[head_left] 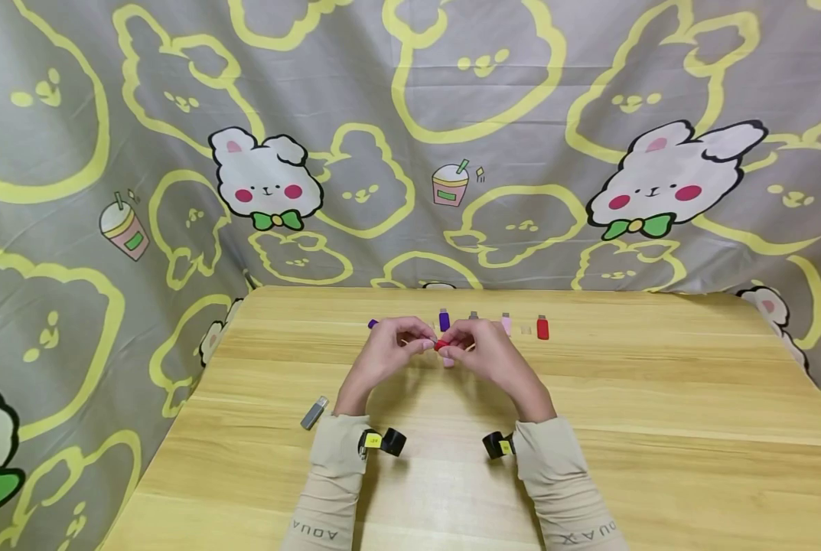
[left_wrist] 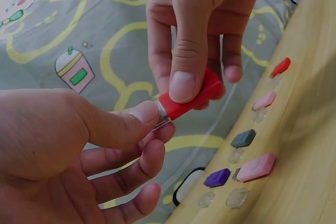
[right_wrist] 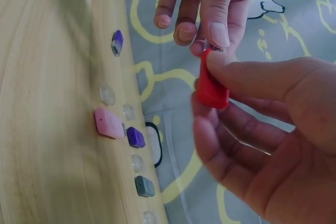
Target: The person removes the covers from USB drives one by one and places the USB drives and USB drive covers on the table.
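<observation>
Between both hands, above the table, is a red USB flash drive (left_wrist: 189,98) with a clear cap over its metal plug end. My left hand (head_left: 389,344) pinches the clear cap end between thumb and index finger, its other fingers loosely bent. The red body is pinched by my right hand (head_left: 482,348), thumb on top. Fingertips cover part of the cap, so how far it sits on the plug cannot be told. Just below the hands lies a pink flash drive (left_wrist: 255,167), with a purple one (head_left: 444,320) beyond it.
Along the table's back, a grey drive (left_wrist: 243,138), a smaller pink drive (left_wrist: 264,100) and another red drive (head_left: 542,327) lie near several clear caps (left_wrist: 238,198). Another purple drive (right_wrist: 117,42) is at the left. Nearer, a grey drive (head_left: 314,413) lies beside the left forearm. A patterned curtain (head_left: 355,92) hangs behind.
</observation>
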The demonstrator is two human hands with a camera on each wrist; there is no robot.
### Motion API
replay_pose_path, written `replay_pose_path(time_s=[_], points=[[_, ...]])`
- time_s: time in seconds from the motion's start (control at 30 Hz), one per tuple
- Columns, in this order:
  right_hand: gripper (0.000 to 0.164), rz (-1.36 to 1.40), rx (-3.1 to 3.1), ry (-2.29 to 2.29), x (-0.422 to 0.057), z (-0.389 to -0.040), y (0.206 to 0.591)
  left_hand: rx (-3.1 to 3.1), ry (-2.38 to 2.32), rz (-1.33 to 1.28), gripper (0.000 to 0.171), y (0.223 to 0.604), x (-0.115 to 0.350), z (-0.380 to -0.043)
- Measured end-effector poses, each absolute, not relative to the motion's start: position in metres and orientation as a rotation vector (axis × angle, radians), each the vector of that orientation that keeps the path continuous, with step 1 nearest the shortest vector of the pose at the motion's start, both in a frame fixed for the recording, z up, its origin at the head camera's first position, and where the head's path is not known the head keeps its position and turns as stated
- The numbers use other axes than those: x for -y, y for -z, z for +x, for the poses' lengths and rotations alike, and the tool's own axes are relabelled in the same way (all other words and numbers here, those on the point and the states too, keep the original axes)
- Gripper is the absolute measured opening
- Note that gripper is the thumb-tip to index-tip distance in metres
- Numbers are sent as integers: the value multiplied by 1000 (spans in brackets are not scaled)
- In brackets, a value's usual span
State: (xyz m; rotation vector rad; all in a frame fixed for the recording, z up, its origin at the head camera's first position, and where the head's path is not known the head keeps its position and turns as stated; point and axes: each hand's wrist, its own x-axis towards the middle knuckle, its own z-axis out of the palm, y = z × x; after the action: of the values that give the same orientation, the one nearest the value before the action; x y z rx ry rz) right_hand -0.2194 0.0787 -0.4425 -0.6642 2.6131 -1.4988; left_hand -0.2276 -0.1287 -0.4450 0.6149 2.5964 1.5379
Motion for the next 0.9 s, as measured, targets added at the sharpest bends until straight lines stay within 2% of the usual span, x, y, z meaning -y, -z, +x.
replay_pose_path(time_s=[0.5,0.77,0.9], points=[[5,-708,-2640,1408,-85,-220,443,-2659,-1491,581,5,443,127,-226],[4,-488,-2740,1363,-113,-223,445,-2770,-1730,325,5,434,169,-227],[6,-441,-2765,1390,-119,-225,446,-2744,-1720,350,5,432,176,-228]])
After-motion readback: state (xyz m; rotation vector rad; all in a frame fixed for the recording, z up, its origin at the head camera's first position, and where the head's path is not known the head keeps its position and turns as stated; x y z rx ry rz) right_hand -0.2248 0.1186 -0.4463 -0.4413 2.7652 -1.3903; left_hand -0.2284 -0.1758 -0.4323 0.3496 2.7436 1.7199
